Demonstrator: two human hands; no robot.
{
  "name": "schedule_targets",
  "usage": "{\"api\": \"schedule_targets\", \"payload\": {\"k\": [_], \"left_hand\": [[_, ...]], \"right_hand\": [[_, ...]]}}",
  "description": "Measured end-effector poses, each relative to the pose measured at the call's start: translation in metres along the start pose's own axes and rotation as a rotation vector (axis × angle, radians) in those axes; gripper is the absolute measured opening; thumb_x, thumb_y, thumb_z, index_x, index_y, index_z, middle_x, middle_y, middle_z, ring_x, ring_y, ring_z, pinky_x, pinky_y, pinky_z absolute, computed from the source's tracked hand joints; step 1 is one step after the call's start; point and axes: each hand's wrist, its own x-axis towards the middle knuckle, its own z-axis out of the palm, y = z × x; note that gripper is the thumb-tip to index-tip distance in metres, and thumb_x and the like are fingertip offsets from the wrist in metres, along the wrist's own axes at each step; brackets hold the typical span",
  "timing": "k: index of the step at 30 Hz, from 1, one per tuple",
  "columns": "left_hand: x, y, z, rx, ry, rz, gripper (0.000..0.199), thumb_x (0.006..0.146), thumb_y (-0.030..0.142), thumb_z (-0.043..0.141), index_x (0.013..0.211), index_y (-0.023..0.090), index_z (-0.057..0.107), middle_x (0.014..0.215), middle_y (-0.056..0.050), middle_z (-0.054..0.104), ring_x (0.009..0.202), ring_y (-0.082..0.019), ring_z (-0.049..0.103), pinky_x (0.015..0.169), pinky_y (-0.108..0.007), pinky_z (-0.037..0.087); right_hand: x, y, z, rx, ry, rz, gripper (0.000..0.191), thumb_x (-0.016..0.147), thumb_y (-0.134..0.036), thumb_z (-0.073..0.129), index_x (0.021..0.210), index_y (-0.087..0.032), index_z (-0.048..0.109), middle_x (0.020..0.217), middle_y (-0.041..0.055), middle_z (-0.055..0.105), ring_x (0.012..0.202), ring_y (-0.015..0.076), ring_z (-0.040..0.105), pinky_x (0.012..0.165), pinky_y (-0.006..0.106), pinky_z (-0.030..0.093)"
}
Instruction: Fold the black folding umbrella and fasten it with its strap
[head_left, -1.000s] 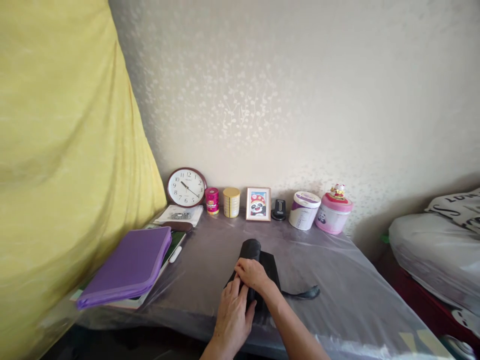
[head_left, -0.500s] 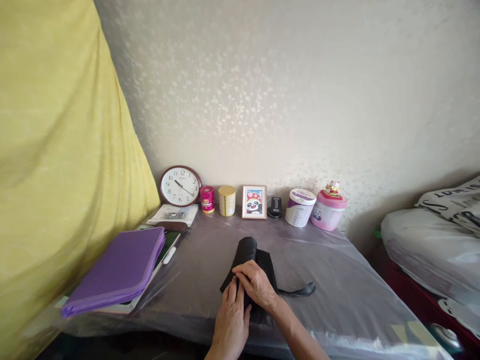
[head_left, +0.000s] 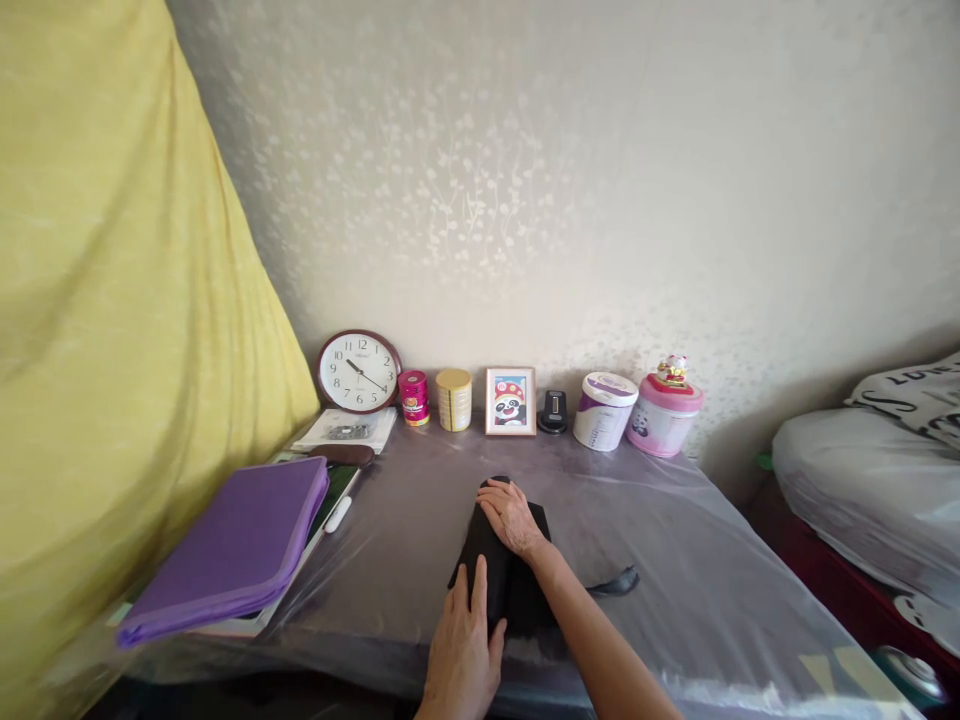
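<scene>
- One patterned wall (head_left: pixel 480 180) is seen at 12 o'clock, directions being taken from the black cloth roll.
- One yellow curtain (head_left: pixel 112 330) is hung at 10 o'clock.
- One table (head_left: pixel 675 560), covered in clear plastic, is spread beneath everything central.
- One purple folder (head_left: pixel 232 535) is laid at 9 o'clock.
- One round clock (head_left: pixel 360 372) is propped against the wall at 11 o'clock.
- One black cloth roll (head_left: pixel 500 582) is placed mid-table, near the front edge, its strap (head_left: pixel 616 582) trailed towards 3 o'clock.
- Two hands are rested on it. Half a second ago they were met at its middle; now they are parted. The right hand (head_left: pixel 510 515) has been shifted to the far end, palm down, fingers together; whether anything is gripped cannot be told. The left hand (head_left: pixel 465 635) is laid on the near part, fingers extended, thumb spread.
- Two tubs (head_left: pixel 604 412) are stood between 1 and 2 o'clock.
- One picture frame (head_left: pixel 511 401) is stood at 12 o'clock.
- Two tins (head_left: pixel 454 402) are stood just left of it.
- One figurine (head_left: pixel 673 370) is perched on the pink tub.
</scene>
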Motion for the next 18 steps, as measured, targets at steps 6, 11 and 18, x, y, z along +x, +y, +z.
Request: {"api": "schedule_targets", "payload": {"k": [6,11,18], "left_hand": [[-0.002,0.003,-0.008,0.068,0.014,-0.018,0.077,0.073,0.014,0.044,0.142,0.016,0.01,0.134,-0.013,0.042,0.118,-0.025,0.042,0.095,-0.036,0.035],[-0.004,0.005,-0.021,0.164,0.008,0.009,0.086,0.065,0.009,0.047,0.142,0.018,0.01,0.117,-0.01,0.053,0.102,-0.026,0.049,0.085,-0.039,0.037],[0.002,0.004,-0.022,0.019,-0.087,-0.078,0.086,0.069,0.006,0.044,0.142,0.021,0.002,0.128,-0.013,0.045,0.089,-0.019,0.06,0.071,-0.027,0.041]], "right_hand": [[0.01,0.02,-0.001,-0.016,0.177,0.228,0.031,0.087,-0.022,0.04,0.109,-0.018,0.061,0.123,0.0091,0.058,0.119,0.0191,0.047,0.101,0.037,0.032],[-0.021,0.042,-0.014,0.122,0.288,0.419,0.031,0.078,-0.016,0.039,0.096,-0.017,0.064,0.112,0.009,0.063,0.108,0.019,0.054,0.098,0.034,0.037],[-0.069,0.059,-0.035,0.334,0.244,0.553,0.03,0.077,-0.026,0.038,0.091,-0.02,0.065,0.095,0.0049,0.069,0.092,0.0194,0.062,0.087,0.032,0.046]]}}
